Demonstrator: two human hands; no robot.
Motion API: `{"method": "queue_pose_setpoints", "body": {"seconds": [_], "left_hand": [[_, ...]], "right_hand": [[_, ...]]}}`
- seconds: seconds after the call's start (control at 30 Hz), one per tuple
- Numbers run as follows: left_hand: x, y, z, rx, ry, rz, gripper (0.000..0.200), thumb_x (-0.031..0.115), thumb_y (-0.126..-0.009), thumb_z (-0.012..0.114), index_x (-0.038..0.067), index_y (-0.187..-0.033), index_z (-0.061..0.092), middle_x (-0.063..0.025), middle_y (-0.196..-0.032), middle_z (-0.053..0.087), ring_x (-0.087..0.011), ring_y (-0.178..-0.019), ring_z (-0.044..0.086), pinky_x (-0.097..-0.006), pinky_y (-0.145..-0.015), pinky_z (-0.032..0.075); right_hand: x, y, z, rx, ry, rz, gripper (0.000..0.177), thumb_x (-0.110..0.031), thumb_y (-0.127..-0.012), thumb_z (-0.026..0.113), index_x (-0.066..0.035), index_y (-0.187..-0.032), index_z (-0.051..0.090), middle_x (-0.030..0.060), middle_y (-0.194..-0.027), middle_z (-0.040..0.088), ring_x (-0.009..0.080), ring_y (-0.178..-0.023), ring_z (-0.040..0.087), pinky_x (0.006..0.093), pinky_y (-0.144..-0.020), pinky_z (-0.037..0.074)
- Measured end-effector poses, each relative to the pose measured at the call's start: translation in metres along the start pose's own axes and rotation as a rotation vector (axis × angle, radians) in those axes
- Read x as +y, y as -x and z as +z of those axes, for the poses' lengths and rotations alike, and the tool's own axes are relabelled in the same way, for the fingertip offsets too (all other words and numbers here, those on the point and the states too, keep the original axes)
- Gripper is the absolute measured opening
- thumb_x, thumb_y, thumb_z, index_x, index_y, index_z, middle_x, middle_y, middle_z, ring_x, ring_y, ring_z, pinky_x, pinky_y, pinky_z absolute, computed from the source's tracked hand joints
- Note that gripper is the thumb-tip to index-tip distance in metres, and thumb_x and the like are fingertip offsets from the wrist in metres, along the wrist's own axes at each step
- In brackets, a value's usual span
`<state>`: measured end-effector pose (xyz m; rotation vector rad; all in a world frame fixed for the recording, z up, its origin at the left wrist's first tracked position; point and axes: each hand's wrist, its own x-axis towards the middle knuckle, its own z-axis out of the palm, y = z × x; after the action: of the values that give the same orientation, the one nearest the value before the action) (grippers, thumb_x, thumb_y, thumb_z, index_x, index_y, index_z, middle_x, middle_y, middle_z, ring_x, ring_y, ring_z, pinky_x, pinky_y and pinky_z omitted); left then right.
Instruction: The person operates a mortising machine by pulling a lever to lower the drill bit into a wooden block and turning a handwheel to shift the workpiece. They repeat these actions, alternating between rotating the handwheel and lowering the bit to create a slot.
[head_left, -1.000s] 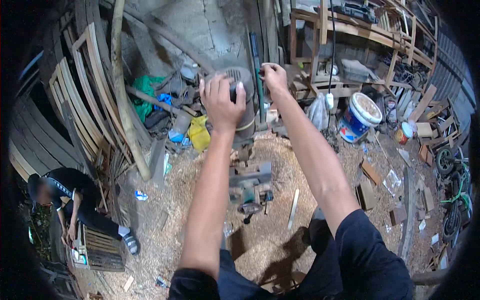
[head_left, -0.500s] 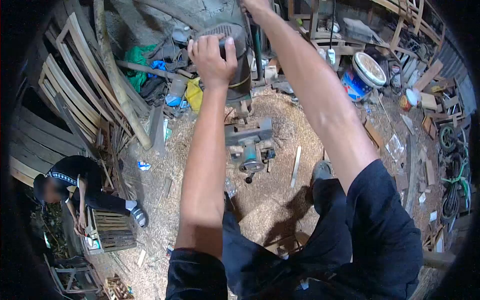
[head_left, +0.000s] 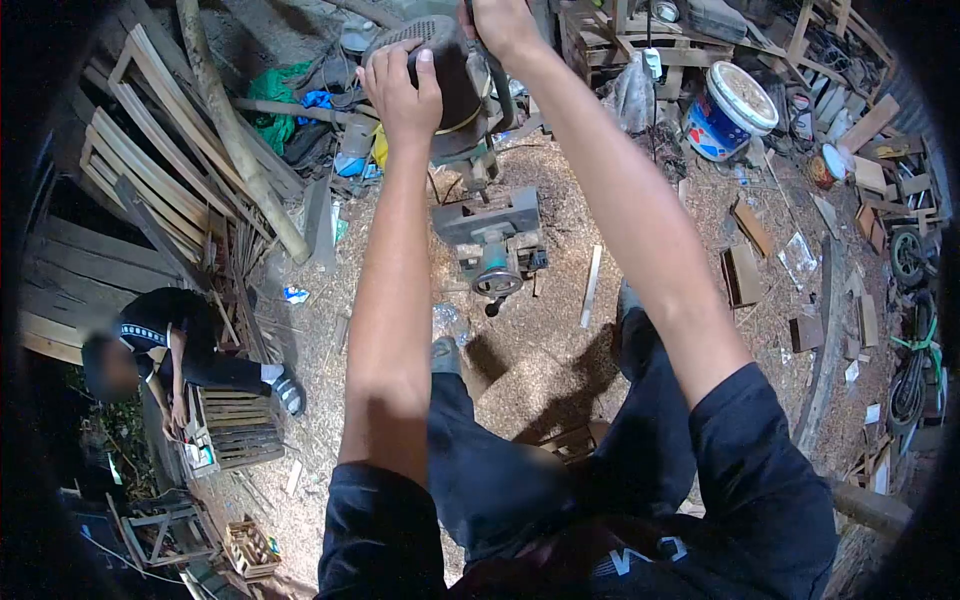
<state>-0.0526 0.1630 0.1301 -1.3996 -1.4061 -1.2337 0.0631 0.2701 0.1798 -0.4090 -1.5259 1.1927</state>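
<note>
A tall machine with a dark motor housing, perforated on top, stands ahead of me at the upper middle. My left hand lies over the housing's near left side, thumb and fingers apart. At the top edge, my right hand is closed around a dark lever handle, partly cut off by the frame. Below the housing sits a grey metal vise with a teal body and a round handwheel. No workpiece can be made out in its jaws.
Wood shavings cover the floor. A loose wood strip lies right of the vise. A white-and-blue bucket stands at the upper right. Another person bends over a slatted wooden piece at left. Curved wooden frames lean behind.
The view has shifted, showing more of my right hand and its handle at the top. My left hand stays on the housing; the right forearm appears lower and further left.
</note>
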Motion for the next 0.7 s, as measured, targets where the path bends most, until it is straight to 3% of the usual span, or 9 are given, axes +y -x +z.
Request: {"method": "queue_pose_setpoints", "body": {"seconds": [0.03, 0.13, 0.23, 0.33, 0.43, 0.53, 0.57, 0.6, 0.7], "left_hand": [[0.001, 0.002, -0.002, -0.033, 0.016, -0.006, 0.023, 0.021, -0.092, 0.056, 0.006, -0.106, 0.065, -0.0133, -0.107, 0.061, -0.0323, -0.108, 0.053, -0.0447, -0.097, 0.036], [0.006, 0.014, -0.006, -0.042, 0.062, -0.015, 0.029, 0.014, -0.090, 0.055, 0.005, -0.118, 0.060, -0.0160, -0.122, 0.057, -0.0358, -0.123, 0.046, -0.0468, -0.108, 0.031], [0.017, 0.026, -0.017, -0.126, 0.072, -0.079, 0.041, 0.010, -0.089, 0.054, 0.005, -0.130, 0.052, -0.0186, -0.136, 0.048, -0.0412, -0.135, 0.034, -0.0478, -0.116, 0.024], [0.023, 0.035, -0.027, -0.183, 0.052, -0.091, 0.055, 0.008, -0.088, 0.053, 0.007, -0.141, 0.041, -0.0211, -0.148, 0.036, -0.0446, -0.140, 0.026, -0.0485, -0.117, 0.020], [0.025, 0.041, -0.035, -0.267, 0.064, -0.147, 0.067, 0.006, -0.085, 0.053, 0.009, -0.149, 0.033, -0.0208, -0.155, 0.026, -0.0476, -0.141, 0.022, -0.0499, -0.117, 0.022], [0.018, 0.037, -0.040, -0.386, 0.030, -0.147, 0.073, 0.006, -0.087, 0.055, 0.010, -0.153, 0.023, -0.0230, -0.158, 0.018, -0.0463, -0.144, 0.017, -0.0478, -0.119, 0.017], [0.019, 0.037, -0.041, -0.422, 0.015, -0.180, 0.074, 0.007, -0.087, 0.056, 0.011, -0.153, 0.022, -0.0230, -0.158, 0.018, -0.0469, -0.144, 0.017, -0.0472, -0.119, 0.018], [0.021, 0.038, -0.042, -0.412, 0.023, -0.178, 0.074, 0.007, -0.087, 0.056, 0.011, -0.153, 0.022, -0.0230, -0.158, 0.017, -0.0469, -0.144, 0.017, -0.0472, -0.119, 0.018], [0.020, 0.036, -0.044, -0.418, 0.023, -0.170, 0.076, 0.009, -0.087, 0.058, 0.011, -0.153, 0.021, -0.0220, -0.158, 0.017, -0.0466, -0.144, 0.018, -0.0480, -0.118, 0.019]], "right_hand": [[-0.004, 0.013, -0.009, -0.110, 0.061, 0.111, 0.063, -0.048, -0.101, 0.037, 0.006, -0.083, 0.065, 0.0123, -0.072, 0.062, 0.0209, -0.072, 0.058, 0.0378, -0.071, 0.047], [-0.004, 0.065, -0.012, -0.089, -0.006, -0.052, 0.056, -0.046, -0.096, 0.043, 0.002, -0.071, 0.059, 0.0077, -0.070, 0.061, 0.0191, -0.064, 0.053, 0.0363, -0.060, 0.041], [-0.004, 0.106, -0.013, -0.095, -0.238, -0.106, 0.041, -0.029, -0.096, 0.045, -0.001, -0.066, 0.055, -0.0001, -0.061, 0.052, 0.0110, -0.059, 0.044, 0.0309, -0.056, 0.037], [-0.004, 0.108, -0.006, -0.012, -0.252, -0.151, 0.039, -0.025, -0.095, 0.048, -0.002, -0.064, 0.051, -0.0037, -0.058, 0.044, 0.0068, -0.056, 0.038, 0.0286, -0.053, 0.032], [-0.006, 0.105, -0.004, 0.033, -0.172, -0.098, 0.044, -0.030, -0.095, 0.048, -0.002, -0.061, 0.052, -0.0025, -0.055, 0.046, 0.0086, -0.055, 0.040, 0.0304, -0.052, 0.033], [-0.010, 0.079, 0.001, 0.149, 0.021, -0.088, 0.050, -0.037, -0.092, 0.049, -0.001, -0.059, 0.052, -0.0016, -0.054, 0.048, 0.0109, -0.055, 0.043, 0.0321, -0.052, 0.035], [-0.008, 0.062, 0.006, 0.184, -0.017, -0.073, 0.056, -0.045, -0.090, 0.049, 0.000, -0.057, 0.053, -0.0009, -0.053, 0.049, 0.0128, -0.056, 0.046, 0.0330, -0.053, 0.037], [-0.013, 0.052, 0.003, 0.106, -0.010, -0.022, 0.059, -0.049, -0.089, 0.049, 0.000, -0.057, 0.052, -0.0011, -0.053, 0.048, 0.0127, -0.054, 0.045, 0.0332, -0.052, 0.036], [-0.013, 0.072, -0.005, 0.002, 0.065, -0.003, 0.047, -0.034, -0.098, 0.041, 0.000, -0.068, 0.057, 0.0041, -0.063, 0.055, 0.0133, -0.062, 0.049, 0.0312, -0.060, 0.038]]}}
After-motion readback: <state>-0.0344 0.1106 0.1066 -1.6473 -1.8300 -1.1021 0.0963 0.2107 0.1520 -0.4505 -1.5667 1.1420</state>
